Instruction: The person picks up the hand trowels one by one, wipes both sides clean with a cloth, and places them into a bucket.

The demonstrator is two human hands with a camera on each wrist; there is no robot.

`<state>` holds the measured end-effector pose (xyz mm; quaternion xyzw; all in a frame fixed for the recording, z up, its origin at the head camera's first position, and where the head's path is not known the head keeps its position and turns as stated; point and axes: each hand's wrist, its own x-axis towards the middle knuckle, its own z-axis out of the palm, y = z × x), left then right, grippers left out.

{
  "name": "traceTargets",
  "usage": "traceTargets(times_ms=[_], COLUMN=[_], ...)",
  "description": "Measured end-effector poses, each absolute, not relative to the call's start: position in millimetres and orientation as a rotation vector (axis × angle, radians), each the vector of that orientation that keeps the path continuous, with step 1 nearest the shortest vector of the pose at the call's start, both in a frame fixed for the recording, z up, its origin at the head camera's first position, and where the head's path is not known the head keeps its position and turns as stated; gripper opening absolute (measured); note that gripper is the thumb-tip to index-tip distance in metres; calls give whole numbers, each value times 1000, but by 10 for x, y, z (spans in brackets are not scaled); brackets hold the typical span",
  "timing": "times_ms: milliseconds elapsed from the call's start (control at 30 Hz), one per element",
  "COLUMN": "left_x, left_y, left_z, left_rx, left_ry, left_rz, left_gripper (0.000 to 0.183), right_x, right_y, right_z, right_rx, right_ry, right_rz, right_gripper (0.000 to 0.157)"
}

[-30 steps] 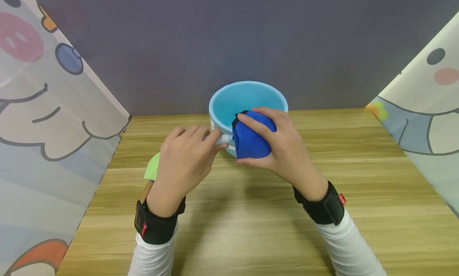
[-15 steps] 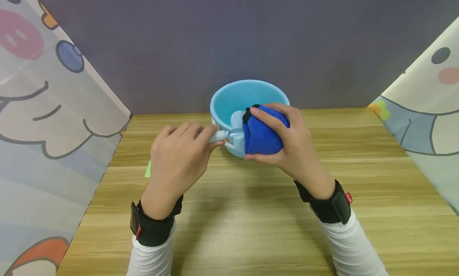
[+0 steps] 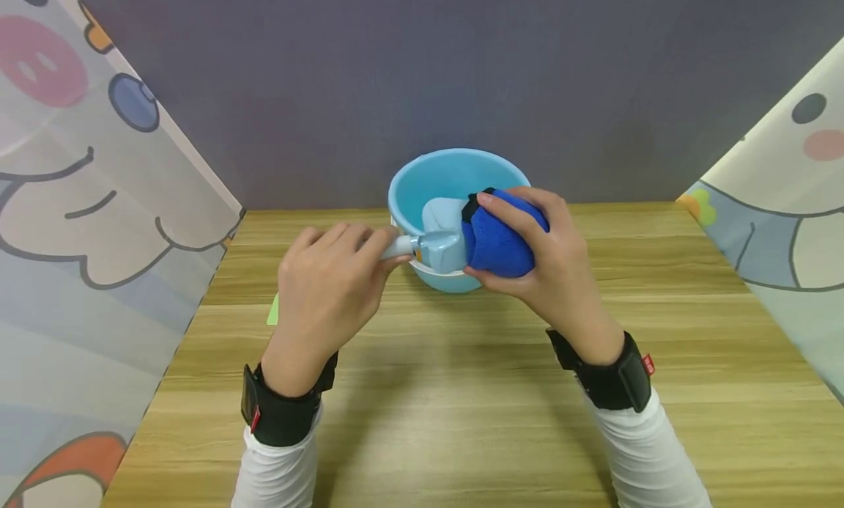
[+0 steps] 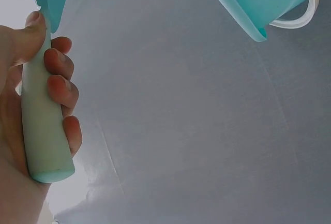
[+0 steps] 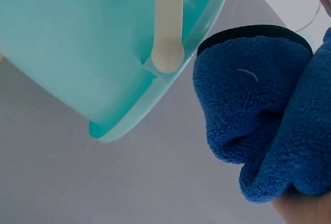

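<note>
In the head view my left hand (image 3: 330, 295) grips the pale handle (image 4: 44, 125) of a scoop-like utensil (image 3: 443, 251), whose broad, light blue head overlaps the bucket's near rim. My right hand (image 3: 547, 255) holds a bunched blue towel (image 3: 504, 237) with a dark edge band, its left side right at the utensil's head. Behind both hands stands a light blue bucket (image 3: 401, 193). The right wrist view shows the fuzzy towel (image 5: 253, 89) beside the bucket's rim and white bail handle (image 5: 168, 27). Most of the utensil's head lies outside the left wrist view.
A light green piece (image 3: 273, 311) lies on the wooden table (image 3: 461, 420), mostly hidden by my left hand. A grey wall (image 3: 422, 75) rises behind the bucket. Cartoon-printed panels (image 3: 72, 222) border the table on both sides.
The towel has shifted right and slightly up with my right hand, uncovering the utensil's light blue head. My left hand has moved a little left, covering more of the green piece.
</note>
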<state>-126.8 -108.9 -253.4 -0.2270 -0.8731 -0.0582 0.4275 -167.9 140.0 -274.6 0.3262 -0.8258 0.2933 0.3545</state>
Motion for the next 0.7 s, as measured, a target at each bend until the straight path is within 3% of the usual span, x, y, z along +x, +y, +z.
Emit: traceTargets(times_ms=[267, 700], left_x=[-1307, -1395], left_y=[-1095, -1092], left_z=[-2571, -2623], left_rx=[-556, -553], left_ry=[-2193, -2200], left_rz=[-188, -235], left_gripper=[29, 31], right_x=[-1708, -1708], right_y=[1509, 1630], right_z=[-2704, -2625], right_rx=[757, 566], right_ry=[-2140, -2042], right_rz=[685, 757], right_gripper=[69, 65])
